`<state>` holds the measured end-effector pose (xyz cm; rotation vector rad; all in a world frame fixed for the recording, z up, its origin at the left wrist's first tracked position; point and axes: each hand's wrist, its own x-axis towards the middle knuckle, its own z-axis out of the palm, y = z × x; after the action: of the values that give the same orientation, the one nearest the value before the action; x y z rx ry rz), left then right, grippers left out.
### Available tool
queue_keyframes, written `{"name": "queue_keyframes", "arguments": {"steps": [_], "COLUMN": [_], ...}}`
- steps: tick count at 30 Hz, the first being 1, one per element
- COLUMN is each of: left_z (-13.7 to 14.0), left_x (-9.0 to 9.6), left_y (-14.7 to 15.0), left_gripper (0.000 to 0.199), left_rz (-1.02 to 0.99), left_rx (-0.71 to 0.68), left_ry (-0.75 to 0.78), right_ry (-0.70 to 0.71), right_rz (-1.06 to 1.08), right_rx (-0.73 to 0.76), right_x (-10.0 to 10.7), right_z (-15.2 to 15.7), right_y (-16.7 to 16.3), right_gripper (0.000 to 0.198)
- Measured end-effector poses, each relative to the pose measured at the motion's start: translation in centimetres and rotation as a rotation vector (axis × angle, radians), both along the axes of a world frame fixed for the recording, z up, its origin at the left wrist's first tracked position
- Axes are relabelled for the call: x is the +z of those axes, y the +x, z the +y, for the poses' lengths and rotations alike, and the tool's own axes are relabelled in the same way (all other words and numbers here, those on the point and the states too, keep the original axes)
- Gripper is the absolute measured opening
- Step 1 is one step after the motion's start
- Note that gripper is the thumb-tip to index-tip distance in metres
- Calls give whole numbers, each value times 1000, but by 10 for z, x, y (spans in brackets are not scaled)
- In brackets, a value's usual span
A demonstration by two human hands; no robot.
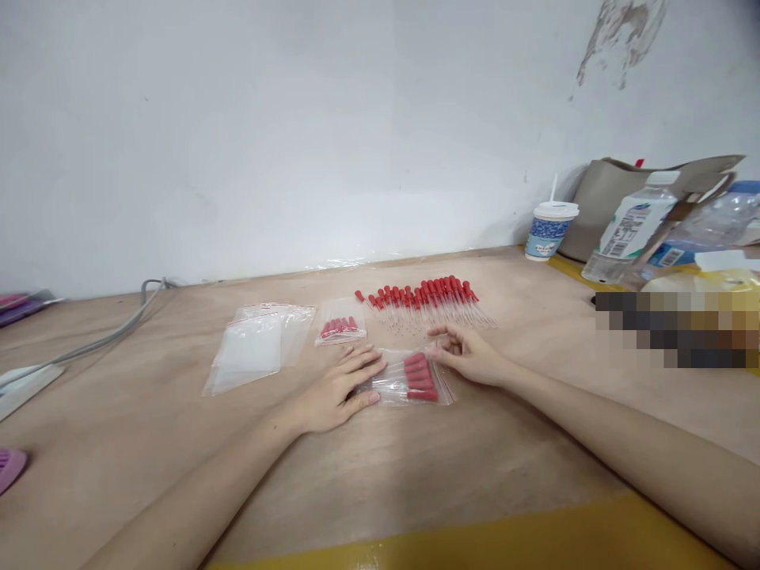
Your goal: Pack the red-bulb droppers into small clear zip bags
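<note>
A clear zip-lock bag (392, 385) lies flat on the table, holding several droppers with red rubber bulbs (420, 376). My left hand (336, 389) rests palm down on the bag's left end, fingers spread. At the bag's upper right corner, by the zip edge, my right hand (469, 356) has its thumb and curled fingers pinched on the bag. Just behind, a row of loose droppers (433, 297) with red bulbs and thin clear stems lies side by side. A smaller-looking filled bag (341, 323) with red-bulbed droppers sits behind my left hand.
Flat clear bags (255, 348) are stacked at left, near a grey cable (124, 336). A lidded paper cup (551, 231), a plastic bottle (632, 226) and a grey-beige bag (599, 198) stand at the back right. Yellow tape (475, 542) runs along the front edge.
</note>
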<state>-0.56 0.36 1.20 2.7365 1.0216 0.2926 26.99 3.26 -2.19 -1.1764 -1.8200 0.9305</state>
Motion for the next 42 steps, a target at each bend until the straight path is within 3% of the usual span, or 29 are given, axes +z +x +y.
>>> {"name": "queue_keyframes", "arguments": {"steps": [5,9,12,16,20,24,26,28,31,35,39,42], "left_z": [11,17,11,-6,-20,-39,-49,-56,-61,-62,-53,-31], "left_x": [-6,-13,-12,-4,2,5,4,0,-5,-3,21,44], "left_y": [-10,-17,-12,6,19,28,35,42,49,46,30,9], "left_gripper": [37,26,20,27,60,61,71,67,46,41,36,33], "left_rz": [-203,-384,-408,-339,-179,-98,-64,-15,107,185,-116,-507], "left_rx": [93,120,72,15,-24,-60,-28,101,235,239,269,353], "left_ry": [144,187,153,110,301,396,363,350,340,317,193,-62], "right_ry": [-61,227,404,534,616,811,901,948,930,815,711,656], "right_rz": [-141,-293,-318,-256,-241,-407,-488,-522,-514,-450,-322,-250], "right_rx": [259,383,366,293,294,203,182,182,260,312,123,-67], "right_x": [17,31,27,12,5,5,5,7,10,15,16,13], "right_z": [-11,-19,-16,-10,-17,-30,-35,-39,-44,-44,-30,-15], "right_y": [6,16,13,-2,-9,-11,-15,-19,-24,-17,2,14], "right_gripper": [30,43,42,24,14,16,19,21,21,24,21,25]}}
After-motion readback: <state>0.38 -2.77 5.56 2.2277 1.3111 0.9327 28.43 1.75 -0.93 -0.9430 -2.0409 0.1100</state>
